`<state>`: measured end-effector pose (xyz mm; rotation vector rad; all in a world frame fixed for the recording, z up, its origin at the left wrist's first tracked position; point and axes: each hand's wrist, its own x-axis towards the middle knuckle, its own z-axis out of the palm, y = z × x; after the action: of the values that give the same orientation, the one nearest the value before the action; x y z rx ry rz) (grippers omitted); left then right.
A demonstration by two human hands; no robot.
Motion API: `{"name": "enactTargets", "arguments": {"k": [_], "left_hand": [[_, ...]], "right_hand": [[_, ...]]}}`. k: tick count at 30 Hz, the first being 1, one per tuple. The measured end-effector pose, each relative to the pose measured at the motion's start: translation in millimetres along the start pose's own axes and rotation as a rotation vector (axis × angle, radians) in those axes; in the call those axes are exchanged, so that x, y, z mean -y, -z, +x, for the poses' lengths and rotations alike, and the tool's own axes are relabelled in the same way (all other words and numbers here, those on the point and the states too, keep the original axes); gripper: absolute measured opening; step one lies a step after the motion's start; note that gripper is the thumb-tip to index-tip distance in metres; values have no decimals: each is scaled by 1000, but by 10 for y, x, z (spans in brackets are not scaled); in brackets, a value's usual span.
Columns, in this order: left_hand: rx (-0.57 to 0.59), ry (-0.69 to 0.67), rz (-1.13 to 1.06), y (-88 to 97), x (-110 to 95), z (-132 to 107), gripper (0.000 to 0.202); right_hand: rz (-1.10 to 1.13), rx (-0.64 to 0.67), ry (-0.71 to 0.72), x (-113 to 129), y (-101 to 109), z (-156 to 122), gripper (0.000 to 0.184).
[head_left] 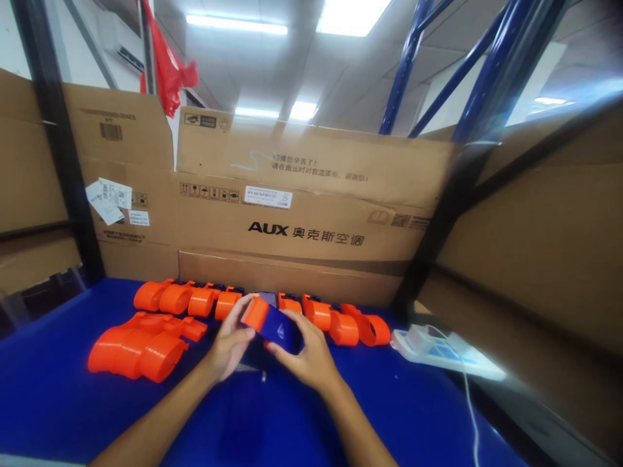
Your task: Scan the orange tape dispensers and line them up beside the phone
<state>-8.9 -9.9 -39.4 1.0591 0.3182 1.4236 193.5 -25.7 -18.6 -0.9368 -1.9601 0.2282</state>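
Both hands meet over the blue table [58,389] on one orange-and-blue plastic part [269,322]. My left hand [230,342] grips its orange end with thumb and fingers. My right hand [304,355] wraps round its dark blue end. A row of similar orange parts [195,299] lies just behind the hands along the cardboard wall. More of that row [348,325] runs off to the right.
A pile of larger orange shells [141,350] lies at the left. A white power strip [445,350] with a cable [471,415] sits at the right. Tall cardboard boxes [311,214] wall in the back and both sides. Black and blue rack posts stand around.
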Motion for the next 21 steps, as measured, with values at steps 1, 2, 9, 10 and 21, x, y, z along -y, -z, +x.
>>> {"name": "enactTargets", "arguments": {"k": [1,2,9,10,21], "left_hand": [[0,-15,21,-2,1,-2,62],[-3,-30,53,-7,2,-1,62],[-85,-90,272,-7,12,33,55],[-94,-93,294,2,12,37,54],[-128,-109,278,-49,-49,28,45]], "right_hand": [[-58,-17,45,-5,3,-4,61],[-116,-34,92,-14,4,-8,61],[-350,-115,282,-91,-49,-45,60],[-355,-117,290,-93,-57,-47,61],[-378,-134,309,-59,-84,-53,67]]}}
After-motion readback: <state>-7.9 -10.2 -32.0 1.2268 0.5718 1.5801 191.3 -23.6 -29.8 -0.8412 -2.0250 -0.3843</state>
